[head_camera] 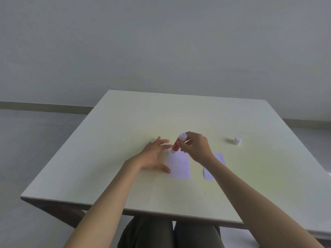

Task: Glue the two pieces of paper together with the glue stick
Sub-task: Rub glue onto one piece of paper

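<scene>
Two small white paper pieces lie flat on the pale table (125, 122). The left paper (179, 165) has the red and white glue stick (177, 144) tipped onto its far left corner. My right hand (196, 147) grips the glue stick near its top. My left hand (154, 156) lies spread on the table, thumb and fingertips touching the left edge of that paper. The right paper (217, 161) lies beside it, partly hidden under my right wrist. The white cap (237, 140) of the glue stick stands alone to the far right.
The table's near edge runs across the bottom, above my knees. Grey floor and a plain wall lie beyond the table's far and left edges.
</scene>
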